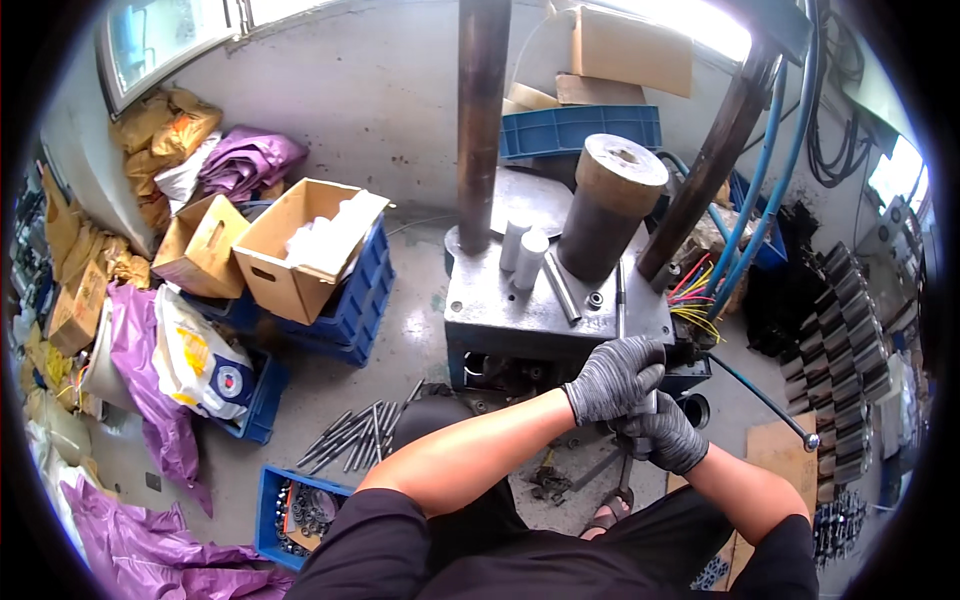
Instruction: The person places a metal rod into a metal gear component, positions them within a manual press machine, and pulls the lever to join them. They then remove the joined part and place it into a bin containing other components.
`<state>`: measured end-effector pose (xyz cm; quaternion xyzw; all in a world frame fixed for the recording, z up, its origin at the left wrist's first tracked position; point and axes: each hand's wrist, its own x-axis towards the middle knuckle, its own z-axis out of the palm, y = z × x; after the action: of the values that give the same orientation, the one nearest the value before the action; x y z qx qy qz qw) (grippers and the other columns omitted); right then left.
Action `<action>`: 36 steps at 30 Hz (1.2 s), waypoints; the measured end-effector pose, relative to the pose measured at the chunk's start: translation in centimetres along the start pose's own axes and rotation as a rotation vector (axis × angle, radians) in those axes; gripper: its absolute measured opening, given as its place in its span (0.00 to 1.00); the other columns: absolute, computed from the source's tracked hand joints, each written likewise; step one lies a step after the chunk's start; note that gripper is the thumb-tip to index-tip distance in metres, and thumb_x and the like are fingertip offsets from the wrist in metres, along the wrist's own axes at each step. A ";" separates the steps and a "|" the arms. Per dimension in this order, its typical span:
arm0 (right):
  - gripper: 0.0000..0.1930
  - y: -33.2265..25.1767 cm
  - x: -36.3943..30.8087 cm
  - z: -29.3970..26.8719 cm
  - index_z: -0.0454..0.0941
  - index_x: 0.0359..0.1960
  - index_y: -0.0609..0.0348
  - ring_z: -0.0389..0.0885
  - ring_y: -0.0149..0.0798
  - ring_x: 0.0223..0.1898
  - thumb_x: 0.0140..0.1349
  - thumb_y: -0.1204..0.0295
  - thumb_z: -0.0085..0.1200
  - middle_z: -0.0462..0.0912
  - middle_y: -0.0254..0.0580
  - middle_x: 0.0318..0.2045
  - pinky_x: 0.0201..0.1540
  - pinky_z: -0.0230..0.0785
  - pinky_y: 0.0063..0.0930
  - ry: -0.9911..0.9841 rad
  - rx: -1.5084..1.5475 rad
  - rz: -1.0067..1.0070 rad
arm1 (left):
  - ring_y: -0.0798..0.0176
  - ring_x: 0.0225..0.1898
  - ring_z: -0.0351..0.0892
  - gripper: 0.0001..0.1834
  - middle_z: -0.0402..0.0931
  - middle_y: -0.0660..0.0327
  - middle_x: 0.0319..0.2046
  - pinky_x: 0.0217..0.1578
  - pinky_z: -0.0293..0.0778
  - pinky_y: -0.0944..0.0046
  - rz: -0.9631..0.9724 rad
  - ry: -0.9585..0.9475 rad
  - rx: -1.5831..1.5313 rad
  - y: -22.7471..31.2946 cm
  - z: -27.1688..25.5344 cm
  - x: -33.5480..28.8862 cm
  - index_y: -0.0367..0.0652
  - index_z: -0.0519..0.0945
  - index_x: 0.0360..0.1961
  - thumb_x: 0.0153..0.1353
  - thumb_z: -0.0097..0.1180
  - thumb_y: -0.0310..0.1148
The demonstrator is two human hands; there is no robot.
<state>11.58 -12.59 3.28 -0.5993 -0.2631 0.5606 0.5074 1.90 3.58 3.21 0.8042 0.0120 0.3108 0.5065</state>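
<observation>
In striped dark-grey work gloves, my left hand point(617, 380) and my right hand point(666, 436) meet just in front of a metal press bed. Both are closed around a small grey metal cylinder point(648, 404), the left above and the right below; the fingers hide most of it. On the steel bed point(500, 292) beyond them stand two light-grey cylinders point(530, 262). A steel rod point(562, 288) leans by these, and a small ring point(595, 299) lies to its right. A thinner rod point(621, 300) is nearest my left hand. Behind rises a thick steel cylinder point(605, 215).
Two press columns point(478, 130) point(715, 160) rise from the bed. Loose steel rods point(365, 435) lie on the floor at left, near a blue bin point(268, 515) of small parts. Cartons point(290, 265) sit on blue crates point(375, 290). Stacked metal tubes point(840, 350) stand at right.
</observation>
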 end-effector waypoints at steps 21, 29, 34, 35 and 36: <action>0.16 0.5 8.6 -4.4 0.75 0.45 0.55 0.74 0.22 0.22 0.66 0.59 0.66 0.80 0.32 0.31 0.17 0.64 0.12 0.231 0.956 -0.292 | 0.59 0.32 0.83 0.15 0.83 0.56 0.30 0.39 0.78 0.59 -0.331 0.319 -0.241 -5.4 -2.5 4.4 0.36 0.82 0.39 0.71 0.54 0.39; 0.29 -5.7 14.0 -10.9 0.70 0.64 0.56 0.85 0.41 0.37 0.62 0.72 0.69 0.83 0.44 0.40 0.41 0.81 0.34 0.806 -0.507 -1.000 | 0.68 0.22 0.79 0.19 0.83 0.59 0.30 0.20 0.68 0.71 -0.700 0.508 -0.736 -5.3 -4.9 5.0 0.44 0.83 0.44 0.75 0.46 0.46; 0.35 -5.1 17.0 -12.7 0.67 0.67 0.55 0.87 0.51 0.49 0.60 0.70 0.71 0.85 0.56 0.48 0.52 0.79 0.41 0.721 -0.920 -0.571 | 0.69 0.17 0.72 0.22 0.85 0.56 0.32 0.15 0.64 0.71 -0.741 0.427 -0.817 -5.8 -4.2 5.1 0.43 0.83 0.45 0.76 0.45 0.49; 0.35 -5.6 17.1 -12.3 0.67 0.67 0.54 0.87 0.50 0.49 0.59 0.70 0.71 0.85 0.56 0.48 0.53 0.79 0.40 0.714 -0.926 -0.493 | 0.69 0.16 0.71 0.22 0.85 0.55 0.33 0.14 0.64 0.71 -0.741 0.418 -0.832 -5.9 -4.1 5.0 0.43 0.83 0.45 0.76 0.44 0.49; 0.34 -5.9 17.1 -11.8 0.68 0.67 0.55 0.86 0.50 0.49 0.60 0.69 0.71 0.85 0.55 0.48 0.51 0.80 0.40 0.704 -0.909 -0.447 | 0.70 0.15 0.69 0.23 0.85 0.55 0.33 0.13 0.63 0.70 -0.742 0.420 -0.813 -6.0 -4.1 4.8 0.43 0.83 0.47 0.77 0.44 0.50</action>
<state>28.10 0.92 0.02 -0.8350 -0.4115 0.0409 0.3629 5.44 11.41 1.83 0.4086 0.2726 0.2449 0.8359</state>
